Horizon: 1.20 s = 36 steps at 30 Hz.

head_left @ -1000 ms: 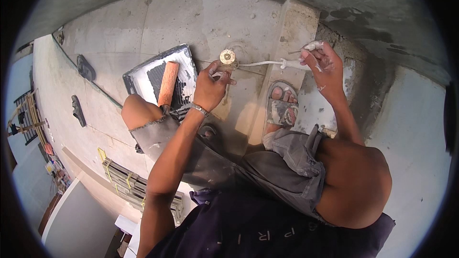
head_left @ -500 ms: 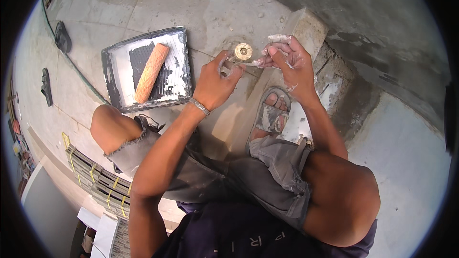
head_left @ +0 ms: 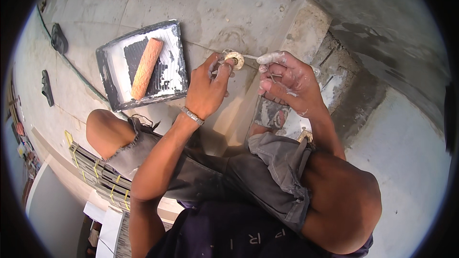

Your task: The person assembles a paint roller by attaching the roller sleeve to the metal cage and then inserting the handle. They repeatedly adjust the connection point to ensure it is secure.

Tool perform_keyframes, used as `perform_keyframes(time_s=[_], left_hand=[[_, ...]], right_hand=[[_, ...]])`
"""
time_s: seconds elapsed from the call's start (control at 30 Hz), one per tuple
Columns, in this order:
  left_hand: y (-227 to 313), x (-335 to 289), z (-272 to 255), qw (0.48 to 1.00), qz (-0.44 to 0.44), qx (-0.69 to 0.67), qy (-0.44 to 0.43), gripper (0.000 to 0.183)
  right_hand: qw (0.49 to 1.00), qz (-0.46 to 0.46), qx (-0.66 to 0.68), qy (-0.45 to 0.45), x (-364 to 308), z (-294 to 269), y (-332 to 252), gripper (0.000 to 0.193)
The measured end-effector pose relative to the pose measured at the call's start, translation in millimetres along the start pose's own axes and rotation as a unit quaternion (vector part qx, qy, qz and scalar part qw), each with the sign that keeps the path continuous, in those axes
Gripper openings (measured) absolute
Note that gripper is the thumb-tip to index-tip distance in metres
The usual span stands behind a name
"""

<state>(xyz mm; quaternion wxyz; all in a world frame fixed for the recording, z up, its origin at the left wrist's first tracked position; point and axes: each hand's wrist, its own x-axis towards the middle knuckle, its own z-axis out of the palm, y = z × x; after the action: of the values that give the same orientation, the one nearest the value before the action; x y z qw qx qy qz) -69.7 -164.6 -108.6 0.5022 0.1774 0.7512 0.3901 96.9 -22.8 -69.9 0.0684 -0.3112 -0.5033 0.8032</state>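
My left hand (head_left: 206, 88) is closed around a pale round end cap (head_left: 237, 66), with its thumb pressed over the middle. A thin pale rod (head_left: 249, 57) runs from beside the cap toward my right hand (head_left: 294, 79). The fingers of that hand are curled around the rod's far end, and white paint coats them. What else the right hand may hold is hidden by its fingers. Left of my hands, a fuzzy orange paint roller sleeve (head_left: 147, 69) lies across a black paint tray (head_left: 107, 86) smeared with white paint.
A raised concrete ledge (head_left: 306, 21) stands beyond my right hand, against a grey wall (head_left: 377, 7). My sandalled foot (head_left: 270, 114) is below the hands. A hose (head_left: 79, 76) and two loose sandals (head_left: 59, 38) lie at left. Strapped grey slats (head_left: 98, 172) are stacked at lower left.
The end cap has come down and left, and my left thumb now covers its centre. My right hand has moved slightly lower, with its fingers curled more.
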Motion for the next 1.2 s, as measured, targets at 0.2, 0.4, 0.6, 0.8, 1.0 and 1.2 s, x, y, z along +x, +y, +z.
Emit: perform_keyframes(time_s=[0.2, 0.4, 0.6, 0.8, 1.0, 1.2], left_hand=[[-9.9, -2.1, -1.7, 0.999, 0.037, 0.024, 0.0, 0.034], [0.3, -8.6, -3.6, 1.0, -0.004, 0.004, -0.007, 0.036], [-5.5, -12.1, -4.6, 1.0, 0.013, 0.011, 0.005, 0.04], [-10.6, -9.8, -0.7, 0.998, 0.039, 0.035, 0.034, 0.04], [-3.1, -11.6, -2.4, 0.999, 0.009, 0.025, 0.024, 0.038], [-2.8, -15.5, -4.4, 0.999, -0.033, -0.015, 0.008, 0.036]], right_hand=[[0.983, -0.09, -0.157, 0.042, 12.0, 5.2, 7.0, 0.017], [0.965, -0.122, -0.225, 0.064, 19.6, 14.1, 26.9, 0.01], [0.906, -0.21, -0.364, 0.042, 22.0, 17.4, 22.2, 0.009], [0.883, -0.266, -0.385, 0.046, 24.1, 18.7, 28.3, 0.01], [0.88, -0.241, -0.406, 0.042, 19.8, 21.3, 24.0, 0.011], [0.869, -0.236, -0.435, 0.034, 15.0, 21.1, 23.9, 0.012]])
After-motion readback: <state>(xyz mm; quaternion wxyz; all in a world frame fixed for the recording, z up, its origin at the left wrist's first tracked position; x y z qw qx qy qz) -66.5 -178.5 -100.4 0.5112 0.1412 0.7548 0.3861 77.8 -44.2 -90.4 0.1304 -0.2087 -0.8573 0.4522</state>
